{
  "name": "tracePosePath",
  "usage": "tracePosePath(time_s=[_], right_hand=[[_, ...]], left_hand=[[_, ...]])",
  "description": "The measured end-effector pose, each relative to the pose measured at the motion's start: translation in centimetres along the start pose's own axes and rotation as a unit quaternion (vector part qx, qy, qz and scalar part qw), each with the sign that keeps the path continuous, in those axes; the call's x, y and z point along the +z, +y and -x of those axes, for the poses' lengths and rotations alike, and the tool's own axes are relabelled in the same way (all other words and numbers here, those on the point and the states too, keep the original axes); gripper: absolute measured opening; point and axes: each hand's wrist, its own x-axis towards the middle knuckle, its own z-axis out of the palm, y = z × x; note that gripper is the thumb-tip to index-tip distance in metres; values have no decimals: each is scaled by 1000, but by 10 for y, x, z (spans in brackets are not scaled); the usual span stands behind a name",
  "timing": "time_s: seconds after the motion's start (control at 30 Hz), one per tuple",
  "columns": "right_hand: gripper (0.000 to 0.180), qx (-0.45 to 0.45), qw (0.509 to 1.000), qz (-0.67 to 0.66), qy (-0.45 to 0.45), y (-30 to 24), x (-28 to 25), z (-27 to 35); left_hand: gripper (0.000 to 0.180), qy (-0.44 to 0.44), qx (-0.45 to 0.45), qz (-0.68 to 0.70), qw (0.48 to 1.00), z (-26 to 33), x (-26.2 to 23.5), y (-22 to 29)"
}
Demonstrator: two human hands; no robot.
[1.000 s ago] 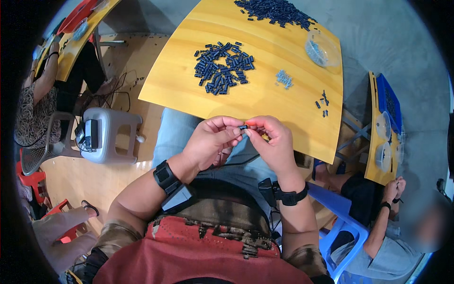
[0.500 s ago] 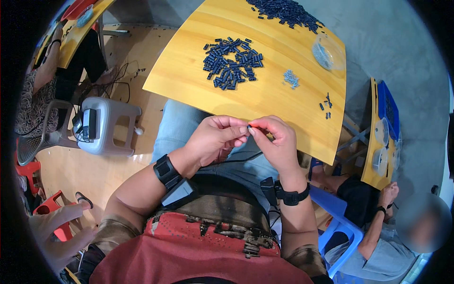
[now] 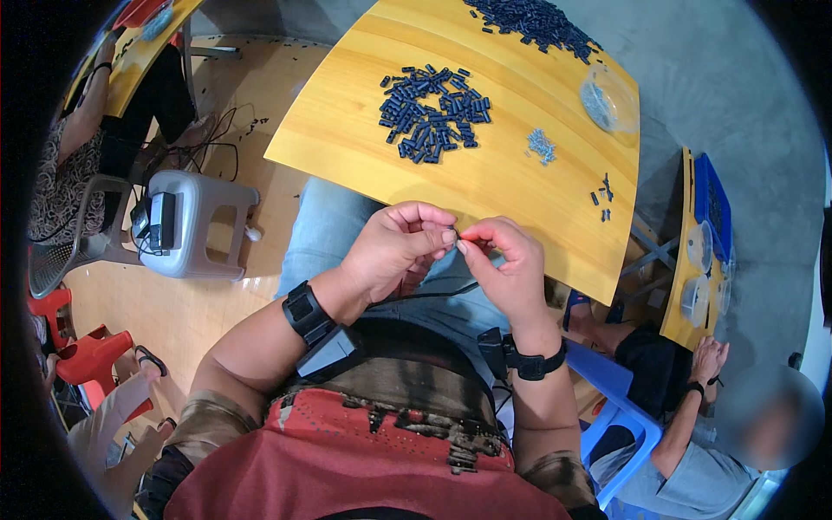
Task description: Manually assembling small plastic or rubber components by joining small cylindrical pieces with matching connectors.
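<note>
Both hands meet over my lap, just off the table's near edge. My left hand [image 3: 392,249] pinches a small black part [image 3: 457,232] between thumb and index finger; only a sliver of it shows. Against that part, the thumb and index finger of my right hand [image 3: 510,264] are pressed together; what they hold, if anything, is too small to make out. Beyond the hands, a ring-shaped heap of short black plastic parts [image 3: 412,108] lies on the yellow table [image 3: 334,108]. To its right is a small pile of silvery pins [image 3: 542,146].
A larger heap of black parts [image 3: 542,24] covers the far edge, near a clear plastic tub [image 3: 607,104] of silvery pieces. Several loose black parts [image 3: 604,199] lie at the right. A grey stool [image 3: 195,221] stands left; a seated person [image 3: 693,451] is at the right.
My fingertips have shifted slightly around the small black part, and less of it shows now. The view has moved a little. At lower left, another person's legs have moved beside the red stool.
</note>
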Motion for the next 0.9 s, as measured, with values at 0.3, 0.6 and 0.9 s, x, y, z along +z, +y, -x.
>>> tracePosePath(time_s=[0.3, 0.6, 0.9], right_hand=[[14, 7, 999, 31, -9, -3, 4, 1], [23, -14, 999, 46, -1, -5, 8, 0], [23, -48, 993, 109, 20, -3, 5, 4]], left_hand=[[26, -21, 49, -3, 999, -1, 1, -2], [28, -24, 18, 17, 999, -3, -6, -5], [20, -8, -19, -26, 999, -3, 0, -6]])
